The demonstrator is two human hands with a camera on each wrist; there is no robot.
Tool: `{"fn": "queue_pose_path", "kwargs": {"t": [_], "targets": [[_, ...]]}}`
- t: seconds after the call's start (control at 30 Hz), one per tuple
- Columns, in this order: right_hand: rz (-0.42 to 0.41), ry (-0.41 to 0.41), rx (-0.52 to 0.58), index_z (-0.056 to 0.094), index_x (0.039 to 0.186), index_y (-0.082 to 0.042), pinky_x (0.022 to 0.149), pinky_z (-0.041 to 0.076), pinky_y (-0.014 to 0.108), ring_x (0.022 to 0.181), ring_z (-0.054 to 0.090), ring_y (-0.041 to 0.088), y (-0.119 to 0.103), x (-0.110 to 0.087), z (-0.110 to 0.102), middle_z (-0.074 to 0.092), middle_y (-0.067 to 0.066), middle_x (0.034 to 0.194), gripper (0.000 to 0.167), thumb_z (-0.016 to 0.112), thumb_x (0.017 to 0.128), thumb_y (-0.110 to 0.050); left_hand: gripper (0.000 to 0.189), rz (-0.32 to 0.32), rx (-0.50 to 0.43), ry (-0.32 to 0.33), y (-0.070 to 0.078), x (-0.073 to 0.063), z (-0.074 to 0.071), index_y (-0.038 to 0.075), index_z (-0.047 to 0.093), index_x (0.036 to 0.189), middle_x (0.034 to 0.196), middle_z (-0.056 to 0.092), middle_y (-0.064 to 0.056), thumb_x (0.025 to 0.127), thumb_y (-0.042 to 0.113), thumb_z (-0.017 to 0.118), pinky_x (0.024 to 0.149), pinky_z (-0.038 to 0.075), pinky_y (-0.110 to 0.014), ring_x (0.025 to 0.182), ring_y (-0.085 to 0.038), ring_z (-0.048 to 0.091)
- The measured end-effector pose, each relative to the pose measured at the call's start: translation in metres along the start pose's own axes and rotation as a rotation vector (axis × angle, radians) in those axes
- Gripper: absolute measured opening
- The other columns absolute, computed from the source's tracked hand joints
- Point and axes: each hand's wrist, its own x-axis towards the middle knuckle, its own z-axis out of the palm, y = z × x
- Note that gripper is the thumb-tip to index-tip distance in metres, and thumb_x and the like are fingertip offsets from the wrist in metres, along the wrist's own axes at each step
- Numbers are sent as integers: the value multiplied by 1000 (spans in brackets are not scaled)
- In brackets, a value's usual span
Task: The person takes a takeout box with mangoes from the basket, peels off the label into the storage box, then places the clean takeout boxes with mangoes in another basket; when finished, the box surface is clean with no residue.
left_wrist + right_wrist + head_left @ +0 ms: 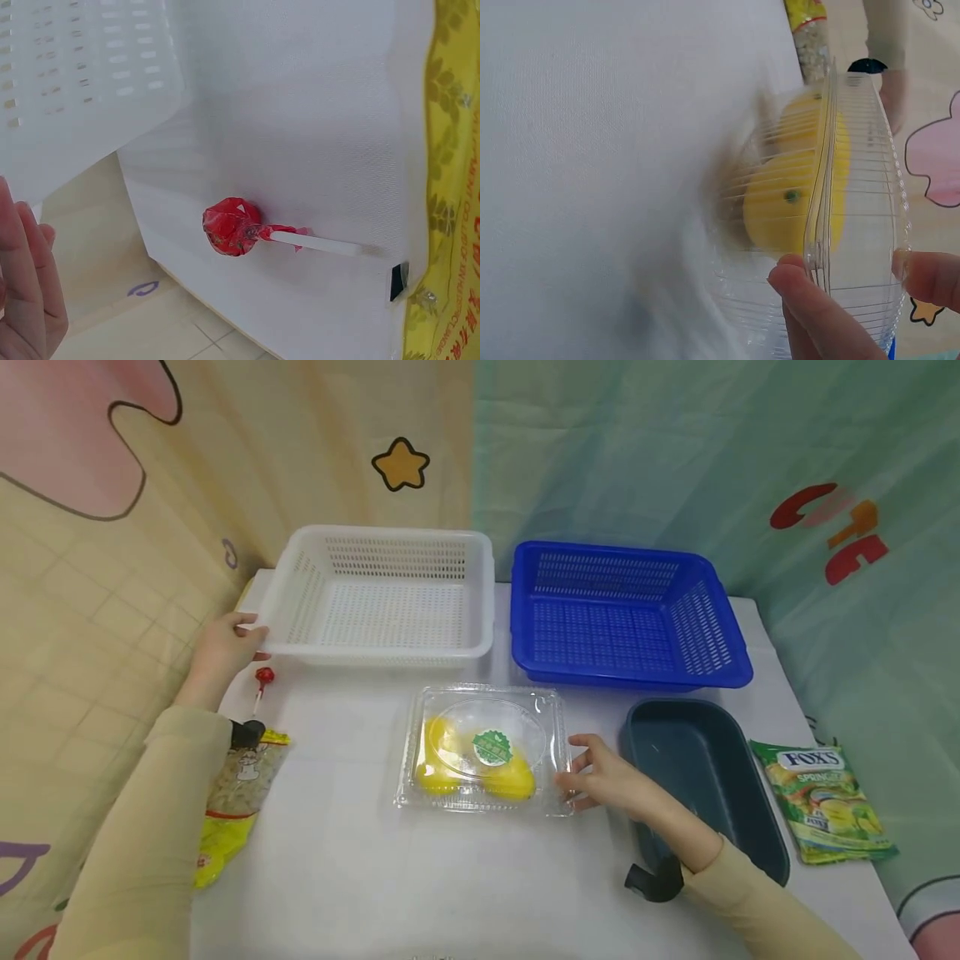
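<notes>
My left hand pinches the front left corner of the white plastic basket; in the left wrist view its fingers lie at the basket's edge. With thumb and fingers on its right end, my right hand holds a clear plastic clamshell box with a green round label on its lid. Yellow fruits with small green stem ends sit inside. A red-wrapped lollipop on a white stick lies below the left hand.
A blue basket stands right of the white one. The dark green tub lies under the right forearm, with a green FOX'S candy bag beyond it. A yellow-and-clear food bag lies by the left forearm. Curtains border the table.
</notes>
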Motion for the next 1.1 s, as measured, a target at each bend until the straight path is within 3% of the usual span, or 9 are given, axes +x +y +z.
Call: {"fn": "queue_pose_path", "kwargs": {"t": [0.2, 0.33, 0.47, 0.5, 0.63, 0.7, 0.8, 0.97, 1.1], "targets": [[3, -17, -23, 18, 148, 8, 73, 62, 38, 83, 69, 21, 3, 3, -3, 49, 23, 110, 77, 67, 92, -14, 59, 0, 16, 8, 1, -1, 2, -11, 33, 146, 117, 48, -30, 103, 27, 45, 57, 41, -5, 53, 10, 58], [8, -35, -16, 17, 149, 7, 74, 62, 38, 84, 69, 21, 3, 3, -4, 49, 23, 110, 78, 67, 92, -14, 58, 46, 68, 72, 2, -6, 8, -11, 36, 145, 121, 51, -35, 103, 28, 44, 67, 52, -20, 76, -18, 72], [2, -46, -14, 17, 149, 7, 74, 62, 39, 87, 69, 22, 3, 3, -5, 48, 23, 111, 79, 67, 92, -15, 55, 154, 105, 228, 10, -21, 15, -9, 43, 142, 133, 49, -37, 102, 28, 46, 99, 45, -53, 121, -48, 51], [2, -47, -14, 17, 149, 7, 74, 62, 39, 87, 69, 22, 3, 3, -6, 47, 24, 112, 79, 68, 92, -15, 51, 201, 102, 277, 14, -27, 18, -9, 46, 140, 133, 50, -36, 102, 25, 49, 103, 38, -58, 123, -50, 46], [-1, -59, -9, 16, 149, 6, 76, 62, 39, 89, 69, 22, 3, 3, -7, 47, 23, 113, 82, 69, 92, -18, 40, 369, 83, 359, 32, -56, 36, -6, 58, 130, 125, 56, -33, 98, 17, 56, 94, 44, -52, 112, -47, 51], [-1, -63, -9, 15, 150, 6, 77, 61, 40, 89, 69, 22, 3, 2, -7, 47, 23, 113, 83, 69, 92, -20, 36, 417, 85, 309, 40, -74, 52, -4, 60, 128, 120, 59, -30, 97, 15, 59, 86, 50, -48, 105, -43, 56], [0, -65, -12, 15, 150, 5, 78, 61, 40, 88, 69, 21, 2, 2, -7, 47, 24, 114, 84, 69, 92, -21, 37, 416, 57, 139, 48, -96, 77, -2, 59, 130, 124, 59, -26, 98, 17, 59, 84, 55, -51, 106, -40, 61], [1, -63, -13, 15, 151, 4, 79, 61, 41, 88, 68, 20, 3, 3, -7, 47, 24, 115, 84, 69, 93, -21, 47, 308, -34, -161, 49, -122, 114, 2, 51, 140, 134, 56, -22, 100, 26, 58, 84, 59, -45, 109, -36, 64], [0, -62, -9, 15, 151, 4, 78, 61, 41, 88, 69, 21, 3, 3, -7, 48, 24, 115, 83, 69, 93, -20, 57, 196, -128, -330, 46, -130, 135, 5, 42, 146, 137, 54, -22, 99, 31, 60, 80, 60, -38, 100, -29, 69]]}}
